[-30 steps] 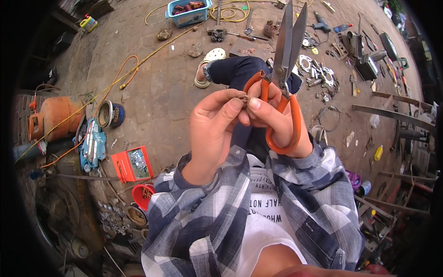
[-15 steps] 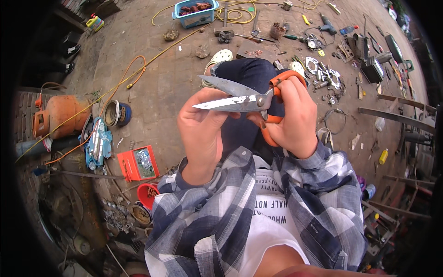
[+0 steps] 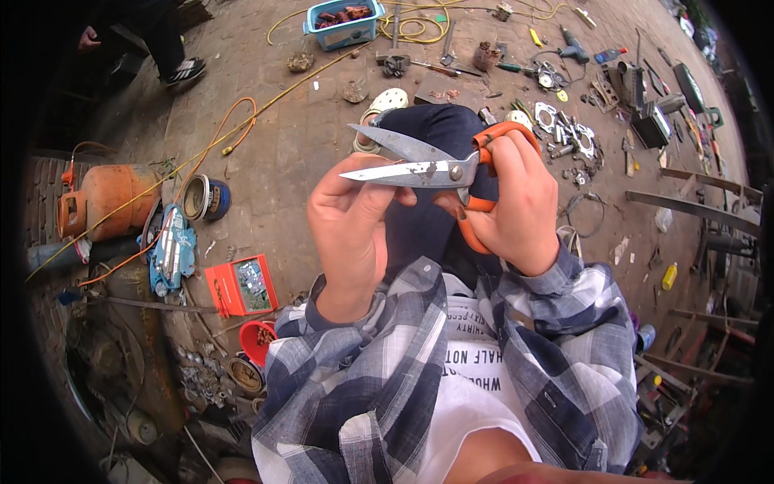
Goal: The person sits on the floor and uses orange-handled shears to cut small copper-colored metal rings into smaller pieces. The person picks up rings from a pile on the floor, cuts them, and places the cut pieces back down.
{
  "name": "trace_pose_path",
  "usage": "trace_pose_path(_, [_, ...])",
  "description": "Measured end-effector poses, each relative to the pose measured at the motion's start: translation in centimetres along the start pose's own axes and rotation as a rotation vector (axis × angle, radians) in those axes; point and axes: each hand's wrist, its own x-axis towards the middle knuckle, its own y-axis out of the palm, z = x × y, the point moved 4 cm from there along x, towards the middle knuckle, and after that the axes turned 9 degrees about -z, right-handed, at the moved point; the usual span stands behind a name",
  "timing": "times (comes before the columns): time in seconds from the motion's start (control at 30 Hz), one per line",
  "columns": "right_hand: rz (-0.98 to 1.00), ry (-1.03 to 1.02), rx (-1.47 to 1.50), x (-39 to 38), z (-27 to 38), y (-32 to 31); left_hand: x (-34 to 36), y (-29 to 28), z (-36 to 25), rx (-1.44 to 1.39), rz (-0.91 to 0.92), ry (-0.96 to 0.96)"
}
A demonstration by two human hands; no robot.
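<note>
Orange-handled scissors (image 3: 419, 172) are held in front of my lap, blades apart and pointing left. My right hand (image 3: 520, 206) is wrapped round their handles, with the fingers through the upper loop and the thumb at the lower one. My left hand (image 3: 348, 222) is closed behind the lower blade, its thumb and fingers drawn together close to the blade. Whatever those fingers pinch, if anything, is too hidden to make out. Under the hands are my legs in dark jeans (image 3: 427, 133).
An orange gas cylinder (image 3: 117, 202) and a red box (image 3: 242, 286) with small parts lie to the left. A blue tub (image 3: 343, 34) stands far ahead. Tools and metal gaskets (image 3: 568, 129) litter the ground at right. Another person's shoe (image 3: 185, 71) shows at far left.
The scissors and both hands have shifted up very slightly, the blades still apart. At far left another person has stepped rightward, now hiding the yellow container there.
</note>
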Motion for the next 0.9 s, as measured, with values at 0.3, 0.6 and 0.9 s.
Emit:
trace_pose_path(0.3, [0.006,-0.024,0.002,0.12,0.08,0.04,0.06,0.03,-0.12,-0.001,0.025,0.018])
trace_pose_path(0.6, [0.07,-0.075,-0.01,0.12,-0.12,0.07,0.2,-0.27,0.13,-0.043,0.065,-0.05])
trace_pose_path(0.9, [0.152,-0.116,-0.033,-0.18,-0.2,0.26,-0.11,-0.8,0.79,-0.222,0.032,-0.163])
